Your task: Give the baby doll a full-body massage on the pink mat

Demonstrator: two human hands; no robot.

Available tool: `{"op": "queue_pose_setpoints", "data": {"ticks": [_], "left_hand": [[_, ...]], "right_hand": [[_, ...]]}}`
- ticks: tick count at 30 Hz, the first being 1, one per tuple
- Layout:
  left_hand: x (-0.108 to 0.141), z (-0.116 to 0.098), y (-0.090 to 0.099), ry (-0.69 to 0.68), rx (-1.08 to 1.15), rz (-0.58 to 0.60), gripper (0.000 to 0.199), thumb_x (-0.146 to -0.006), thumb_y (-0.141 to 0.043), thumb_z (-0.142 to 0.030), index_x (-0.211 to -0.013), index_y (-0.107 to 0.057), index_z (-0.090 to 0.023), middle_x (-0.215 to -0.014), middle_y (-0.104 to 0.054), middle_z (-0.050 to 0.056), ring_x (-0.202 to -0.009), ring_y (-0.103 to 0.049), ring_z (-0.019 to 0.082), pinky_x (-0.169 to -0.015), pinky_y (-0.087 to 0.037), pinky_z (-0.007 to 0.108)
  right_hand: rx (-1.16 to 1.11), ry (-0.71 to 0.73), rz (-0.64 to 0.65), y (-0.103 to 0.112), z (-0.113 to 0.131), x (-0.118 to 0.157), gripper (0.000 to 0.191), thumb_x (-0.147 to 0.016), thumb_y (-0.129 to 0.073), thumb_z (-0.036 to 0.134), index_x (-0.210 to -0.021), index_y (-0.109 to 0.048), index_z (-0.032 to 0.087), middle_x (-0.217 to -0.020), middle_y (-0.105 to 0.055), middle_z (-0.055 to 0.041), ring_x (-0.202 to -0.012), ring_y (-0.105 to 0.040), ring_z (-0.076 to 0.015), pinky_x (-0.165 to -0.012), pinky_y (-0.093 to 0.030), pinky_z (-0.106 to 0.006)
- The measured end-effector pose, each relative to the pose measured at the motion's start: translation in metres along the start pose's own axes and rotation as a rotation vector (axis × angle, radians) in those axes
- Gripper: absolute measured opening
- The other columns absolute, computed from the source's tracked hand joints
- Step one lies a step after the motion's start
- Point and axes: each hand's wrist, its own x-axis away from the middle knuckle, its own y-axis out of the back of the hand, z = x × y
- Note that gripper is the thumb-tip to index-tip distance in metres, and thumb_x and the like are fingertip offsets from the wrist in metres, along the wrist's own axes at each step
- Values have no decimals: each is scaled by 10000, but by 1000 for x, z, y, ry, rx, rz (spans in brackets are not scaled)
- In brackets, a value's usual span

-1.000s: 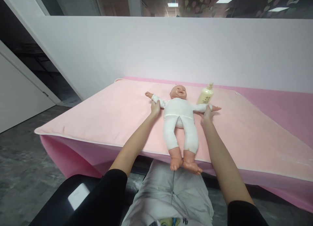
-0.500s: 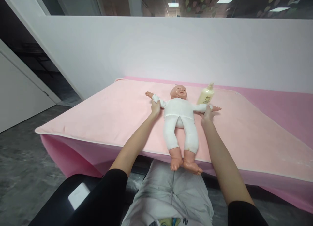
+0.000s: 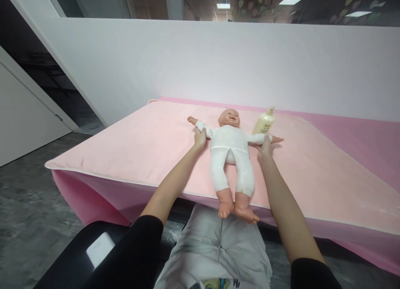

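Note:
A baby doll (image 3: pixel 230 139) with a white cloth body lies on its back on the pink mat (image 3: pixel 131 143), its head toward the wall and its feet past the near edge. Both its arms are stretched out sideways. My left hand (image 3: pixel 200 138) is closed around the doll's arm on the left side. On the other side, my right hand (image 3: pixel 265 148) grips the doll's other arm near the wrist, with the fingers partly hidden beneath it. Just behind that arm, a pale yellow pump bottle (image 3: pixel 263 121) leans to the right.
A white wall (image 3: pixel 200 64) with a window above rises behind the mat. Darker pink cloth (image 3: pixel 359 135) lies under the mat and hangs over the front. A white flat object (image 3: pixel 100 250) rests on a black seat at the lower left. A door (image 3: pixel 28 114) stands at the left.

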Motion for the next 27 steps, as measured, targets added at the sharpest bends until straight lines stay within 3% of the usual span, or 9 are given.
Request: {"op": "queue_pose_setpoints", "data": {"ticks": [16,23,27], "left_hand": [[4,-6,1,27,49,3,410,-877,-471,-283,-1267,-410,-172,-1295,-564,135,-1181,-577,237,-1014,-463,394],[2,-4,0,38,60,-11,375,-877,-481,-276,-1238,-436,-183,-1269,-581,117,-1168,-583,220,-1000,-470,375],[2,-4,0,35,47,-22,343,-881,-477,-287,-1208,-443,-190,-1250,-594,107,-1171,-582,206,-986,-472,347]], "right_hand": [[-7,-7,0,0,0,0,641,-898,-504,321,-1469,-252,172,-1407,-468,-130,-1209,-571,-187,-847,-603,-349],[45,-3,35,0,-4,-8,562,-916,-459,366,-1417,-332,144,-1426,-443,-146,-1186,-585,-181,-879,-587,-330],[153,42,31,2,-14,-21,647,-918,-418,400,-1483,-191,178,-1448,-401,-157,-1227,-557,-187,-883,-583,-341]]}}
